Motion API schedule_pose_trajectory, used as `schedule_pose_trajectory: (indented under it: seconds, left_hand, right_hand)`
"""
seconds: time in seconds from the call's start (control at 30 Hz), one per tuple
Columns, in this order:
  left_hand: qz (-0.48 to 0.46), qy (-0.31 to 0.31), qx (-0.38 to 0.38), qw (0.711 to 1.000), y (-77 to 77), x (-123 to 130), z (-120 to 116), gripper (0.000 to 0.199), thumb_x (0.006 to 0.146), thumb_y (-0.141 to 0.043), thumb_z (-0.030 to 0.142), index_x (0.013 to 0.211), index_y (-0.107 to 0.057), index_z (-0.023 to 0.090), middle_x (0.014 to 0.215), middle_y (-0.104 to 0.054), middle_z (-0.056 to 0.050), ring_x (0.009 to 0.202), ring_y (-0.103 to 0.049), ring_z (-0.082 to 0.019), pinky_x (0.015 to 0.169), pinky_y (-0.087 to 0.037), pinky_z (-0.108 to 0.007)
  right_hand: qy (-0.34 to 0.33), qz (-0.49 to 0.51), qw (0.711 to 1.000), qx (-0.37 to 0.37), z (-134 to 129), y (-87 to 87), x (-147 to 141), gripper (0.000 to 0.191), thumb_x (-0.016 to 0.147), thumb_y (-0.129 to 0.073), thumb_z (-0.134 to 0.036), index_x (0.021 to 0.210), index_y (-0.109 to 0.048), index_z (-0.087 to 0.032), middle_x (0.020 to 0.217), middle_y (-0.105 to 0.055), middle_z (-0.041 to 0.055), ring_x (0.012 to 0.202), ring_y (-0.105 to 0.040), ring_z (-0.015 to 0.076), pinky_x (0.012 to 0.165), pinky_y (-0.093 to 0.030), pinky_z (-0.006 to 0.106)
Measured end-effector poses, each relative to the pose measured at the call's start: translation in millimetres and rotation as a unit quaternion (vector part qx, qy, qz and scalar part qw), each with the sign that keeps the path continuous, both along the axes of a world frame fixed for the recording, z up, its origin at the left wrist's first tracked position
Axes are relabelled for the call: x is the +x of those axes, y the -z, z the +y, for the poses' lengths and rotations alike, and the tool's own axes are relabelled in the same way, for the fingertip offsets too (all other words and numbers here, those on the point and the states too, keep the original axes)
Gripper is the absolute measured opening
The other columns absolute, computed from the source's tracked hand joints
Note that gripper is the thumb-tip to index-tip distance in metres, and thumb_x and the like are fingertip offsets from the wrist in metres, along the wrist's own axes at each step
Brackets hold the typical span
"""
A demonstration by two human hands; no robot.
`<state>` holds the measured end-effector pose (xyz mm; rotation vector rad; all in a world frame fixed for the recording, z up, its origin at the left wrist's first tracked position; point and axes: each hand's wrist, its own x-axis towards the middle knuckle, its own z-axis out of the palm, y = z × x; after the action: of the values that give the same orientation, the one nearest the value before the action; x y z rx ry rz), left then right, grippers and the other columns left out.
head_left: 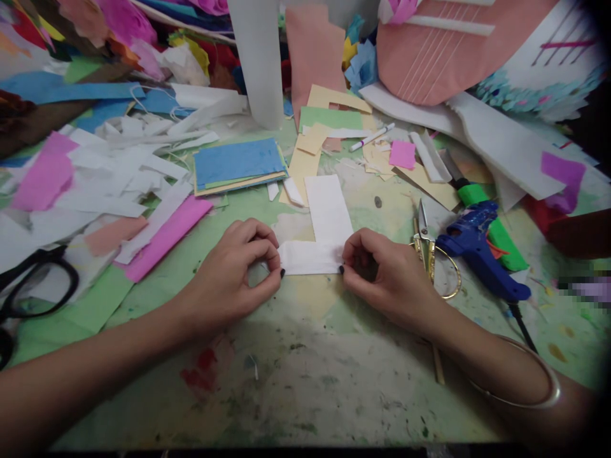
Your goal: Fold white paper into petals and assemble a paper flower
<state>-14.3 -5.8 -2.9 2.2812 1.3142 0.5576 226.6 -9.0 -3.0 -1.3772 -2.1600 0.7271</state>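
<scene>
A folded white paper strip (312, 257) lies crosswise on the paint-stained table between my hands. My left hand (243, 267) pinches its left end between thumb and fingers. At the right end, my right hand (377, 267) pinches the strip the same way. Another white paper piece (329, 207) extends away from the strip toward the back; whether the two are joined cannot be made out. Beyond my left hand sits a stack of blue, green and yellow paper (241, 165).
Gold-handled scissors (424, 238) and a blue glue gun (482, 254) lie right of my right hand. Black-handled scissors (38, 280) are at the far left, near white scraps (109, 172) and a pink strip (167, 238). A white upright roll (260, 63) stands behind.
</scene>
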Motion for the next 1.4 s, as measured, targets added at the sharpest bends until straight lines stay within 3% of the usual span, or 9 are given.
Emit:
schedule_pose_trajectory:
  seconds: [0.2,0.43,0.63,0.8,0.93,1.03,1.2,1.4]
  left_hand:
    - [0.004,0.006,0.012,1.000,-0.8,1.6,-1.0,0.001,0.080,-0.051,0.019,0.081,-0.052,0.018,0.095,-0.052,-0.006,0.094,-0.049,-0.021,0.082,-0.043,-0.038]
    - [-0.021,0.039,0.032,0.998,2.4,-0.1,-3.5,0.021,0.084,-0.049,0.015,0.087,-0.069,0.023,0.101,-0.052,-0.006,0.095,-0.049,-0.020,0.084,-0.045,-0.037]
    - [-0.055,0.015,0.018,0.998,2.4,-0.9,-3.1,0.026,0.083,-0.052,0.014,0.087,-0.075,0.026,0.098,-0.055,-0.004,0.097,-0.052,-0.019,0.082,-0.047,-0.034]
    - [-0.054,0.002,0.023,0.998,1.6,0.4,-3.1,0.025,0.082,-0.053,0.014,0.086,-0.075,0.026,0.095,-0.056,-0.004,0.093,-0.053,-0.018,0.079,-0.048,-0.033]
    - [-0.037,0.029,0.101,0.994,3.8,-1.9,-4.8,0.026,0.083,-0.054,0.012,0.087,-0.075,0.026,0.098,-0.056,-0.005,0.095,-0.052,-0.019,0.079,-0.048,-0.034]
    - [0.014,0.079,0.207,0.975,5.1,-2.8,-9.4,0.024,0.083,-0.056,0.011,0.091,-0.074,0.025,0.104,-0.058,-0.007,0.098,-0.050,-0.022,0.083,-0.047,-0.040]
    - [0.147,0.173,0.356,0.907,1.5,4.1,-22.4,0.020,0.086,-0.051,0.004,0.094,-0.068,0.012,0.107,-0.065,-0.012,0.107,-0.052,-0.028,0.085,-0.044,-0.043]
    - [0.208,0.199,0.385,0.877,-1.0,11.9,-31.2,0.027,0.091,-0.043,0.003,0.083,-0.068,0.008,0.096,-0.068,-0.013,0.095,-0.059,-0.025,0.078,-0.046,-0.040]
  right_hand:
    - [-0.011,0.008,1.000,-0.001,-0.1,0.5,-1.3,0.011,0.073,-0.054,-0.009,0.078,-0.051,-0.019,0.071,-0.055,-0.0003,0.066,-0.048,0.0125,0.061,-0.036,0.027]
    - [-0.039,0.037,0.999,0.012,-1.8,-0.2,0.0,0.022,0.074,-0.050,-0.002,0.081,-0.064,-0.018,0.077,-0.056,0.0017,0.072,-0.051,0.0134,0.065,-0.037,0.027]
    - [-0.089,0.040,0.994,0.050,-1.9,4.9,2.6,0.034,0.079,-0.050,-0.004,0.093,-0.073,-0.024,0.079,-0.053,0.0025,0.073,-0.050,0.0145,0.064,-0.037,0.028]
    - [-0.135,-0.030,0.983,0.122,-3.6,8.1,2.3,0.041,0.082,-0.049,-0.005,0.107,-0.072,-0.028,0.078,-0.047,0.0031,0.072,-0.043,0.0158,0.064,-0.030,0.030]
    - [-0.154,-0.142,0.963,0.168,-7.1,4.7,-0.4,0.042,0.086,-0.050,-0.010,0.118,-0.066,-0.032,0.079,-0.045,0.0036,0.075,-0.038,0.0178,0.068,-0.024,0.033]
    - [-0.161,-0.176,0.953,0.188,-8.7,2.8,-2.2,0.037,0.091,-0.047,-0.014,0.119,-0.065,-0.031,0.080,-0.046,0.0045,0.076,-0.037,0.0184,0.069,-0.022,0.034]
    - [-0.127,-0.179,0.953,0.208,-11.6,2.5,-3.8,0.029,0.090,-0.050,-0.015,0.104,-0.073,-0.028,0.076,-0.049,0.0052,0.075,-0.038,0.0186,0.068,-0.021,0.034]
    - [-0.090,-0.191,0.956,0.205,-16.2,-0.7,0.3,0.026,0.083,-0.055,-0.011,0.089,-0.076,-0.025,0.073,-0.053,0.0053,0.075,-0.039,0.0186,0.068,-0.021,0.034]
